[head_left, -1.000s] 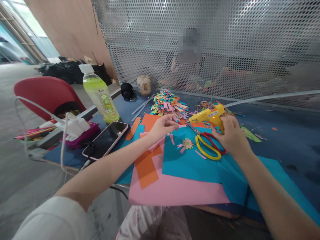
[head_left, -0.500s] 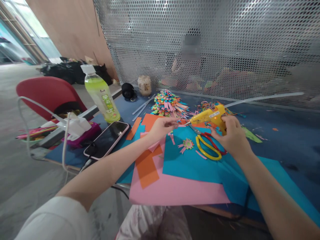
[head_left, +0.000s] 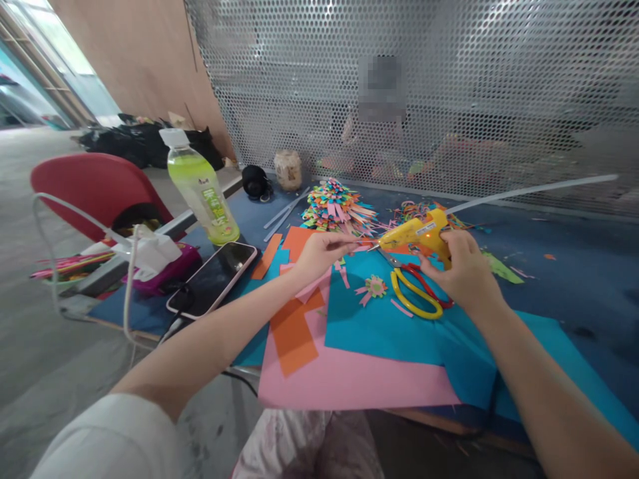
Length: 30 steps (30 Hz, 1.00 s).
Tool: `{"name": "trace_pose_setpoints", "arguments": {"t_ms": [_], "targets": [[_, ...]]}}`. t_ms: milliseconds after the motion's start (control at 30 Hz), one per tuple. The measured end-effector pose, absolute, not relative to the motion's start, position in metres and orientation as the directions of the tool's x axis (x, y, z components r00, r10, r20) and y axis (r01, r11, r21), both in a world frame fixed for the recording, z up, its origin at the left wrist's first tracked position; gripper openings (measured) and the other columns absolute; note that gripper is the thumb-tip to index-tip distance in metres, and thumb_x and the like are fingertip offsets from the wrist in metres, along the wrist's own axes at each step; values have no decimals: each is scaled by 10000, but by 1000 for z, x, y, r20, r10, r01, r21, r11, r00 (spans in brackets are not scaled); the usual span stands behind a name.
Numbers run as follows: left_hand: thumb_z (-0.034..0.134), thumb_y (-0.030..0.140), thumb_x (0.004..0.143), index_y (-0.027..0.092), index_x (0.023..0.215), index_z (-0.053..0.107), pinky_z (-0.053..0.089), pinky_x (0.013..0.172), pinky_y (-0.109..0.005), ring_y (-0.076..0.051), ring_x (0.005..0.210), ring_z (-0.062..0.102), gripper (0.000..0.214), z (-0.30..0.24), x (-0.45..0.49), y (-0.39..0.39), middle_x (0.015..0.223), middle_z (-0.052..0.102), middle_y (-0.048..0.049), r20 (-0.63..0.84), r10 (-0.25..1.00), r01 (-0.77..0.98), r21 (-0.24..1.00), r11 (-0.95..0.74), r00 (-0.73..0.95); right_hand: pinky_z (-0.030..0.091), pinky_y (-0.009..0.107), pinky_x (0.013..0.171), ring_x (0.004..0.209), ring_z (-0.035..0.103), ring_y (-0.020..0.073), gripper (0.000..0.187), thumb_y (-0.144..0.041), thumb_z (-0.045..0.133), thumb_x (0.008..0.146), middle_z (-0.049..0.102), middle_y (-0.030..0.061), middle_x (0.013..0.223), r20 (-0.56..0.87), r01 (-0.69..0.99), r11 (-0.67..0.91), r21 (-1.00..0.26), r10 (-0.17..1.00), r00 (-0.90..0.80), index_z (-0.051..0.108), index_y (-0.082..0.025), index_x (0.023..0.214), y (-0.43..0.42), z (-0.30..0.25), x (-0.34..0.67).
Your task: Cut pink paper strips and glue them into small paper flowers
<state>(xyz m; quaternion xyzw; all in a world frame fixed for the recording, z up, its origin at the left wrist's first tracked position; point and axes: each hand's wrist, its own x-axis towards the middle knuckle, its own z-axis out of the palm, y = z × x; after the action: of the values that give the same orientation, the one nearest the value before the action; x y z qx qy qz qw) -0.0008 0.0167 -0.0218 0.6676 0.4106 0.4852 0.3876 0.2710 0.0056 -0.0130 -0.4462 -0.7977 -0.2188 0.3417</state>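
My right hand (head_left: 466,269) is wrapped round the grip of a yellow hot glue gun (head_left: 412,234), its nozzle pointing left and a long clear glue stick (head_left: 534,194) jutting from its back. Thumb and fingers of my left hand (head_left: 327,253) pinch a thin paper strip (head_left: 365,242) close to the nozzle; the strip's colour is hard to make out. Scissors (head_left: 417,299) with yellow and red handles lie beneath the gun on blue paper (head_left: 379,339). Beside them sits a small paper rosette (head_left: 374,287) with pink tails.
Behind my hands stands a heap of colourful paper rosettes (head_left: 337,206), with curly scraps (head_left: 414,211) to its right. Pink paper (head_left: 344,386) and orange pieces (head_left: 294,339) cover the front. At left are a phone (head_left: 214,279), a drink bottle (head_left: 202,189) and a tissue box (head_left: 164,273).
The glue gun's tail has swung slightly upward and to the right. My left hand has barely shifted, still pinching the strip by the nozzle.
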Motion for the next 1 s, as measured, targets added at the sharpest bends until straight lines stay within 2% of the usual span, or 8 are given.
{"name": "trace_pose_setpoints", "arguments": {"t_ms": [167,400,600,867,1000], "targets": [[644,350,736,131,914,715,428,552,-212,-98,600,551,291,-22,-2,17,774,705,-61,347,921,116,922,-369,174,499,440,768,980,553,299,362,-362,559,786,539,123,977,741,851,524,32,559,-372,406,-211,1077,6,-13,272],[666,343,713,125,863,714,411,555,-212,-81,577,515,269,-15,-1,16,723,676,-50,328,937,67,939,-337,116,475,454,815,984,538,305,348,-320,545,794,534,140,996,715,860,510,-9,605,-351,402,-233,1099,5,-11,274],[691,371,687,124,1088,649,416,556,-222,-76,531,500,473,-17,-1,16,623,614,3,256,940,20,964,-267,226,503,428,746,963,557,298,386,-377,566,787,537,129,977,744,843,535,57,541,-393,398,-204,1088,7,-12,274],[683,406,682,113,836,682,414,524,-203,-71,528,518,331,-22,-1,18,682,638,-23,250,931,66,959,-277,267,514,419,763,988,562,291,372,-382,557,801,540,136,1008,747,834,547,78,522,-412,407,-211,1096,2,-9,271],[678,409,690,113,803,659,424,534,-197,-66,535,525,317,-23,-2,20,683,626,-18,262,918,74,952,-295,298,492,423,825,1018,548,289,358,-397,540,797,538,133,1024,721,844,536,22,576,-385,435,-217,1088,6,-12,275]]}}
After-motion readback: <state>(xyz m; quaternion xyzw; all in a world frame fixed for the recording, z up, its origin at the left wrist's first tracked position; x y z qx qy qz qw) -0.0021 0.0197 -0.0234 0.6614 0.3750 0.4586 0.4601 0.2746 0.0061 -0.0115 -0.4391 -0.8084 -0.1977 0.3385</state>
